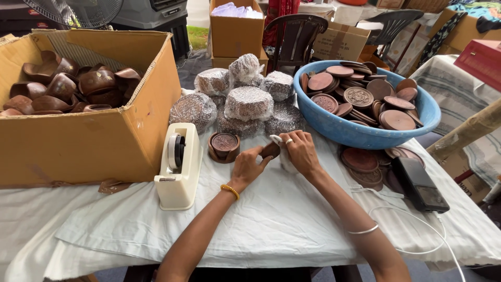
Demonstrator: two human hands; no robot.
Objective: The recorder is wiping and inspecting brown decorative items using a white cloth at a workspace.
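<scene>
Across the white-clothed tabletop (pixel 271 219), a large open brown cardboard box (pixel 99 141) full of dark wooden holders takes up the left edge, and a wide round blue plastic basin (pixel 360 133) heaped with carved brown wooden discs sits toward the right edge. Between them, at the back edge, lie several round bundles wrapped in silvery bubble film (pixel 248 104). A cream plastic tape dispenser (pixel 180 167) stands just beside the box, near a small round dark wooden coaster holder (pixel 224 147). At mid-table the left hand (pixel 246 168) is curled shut, pinching a small brown wooden disc (pixel 270 150), while the right hand (pixel 300 154) closes around a white wrapping piece (pixel 286 161) touching it. Judging by this, steady fingertip pressure with the disc held flat would keep the wrap snug.
</scene>
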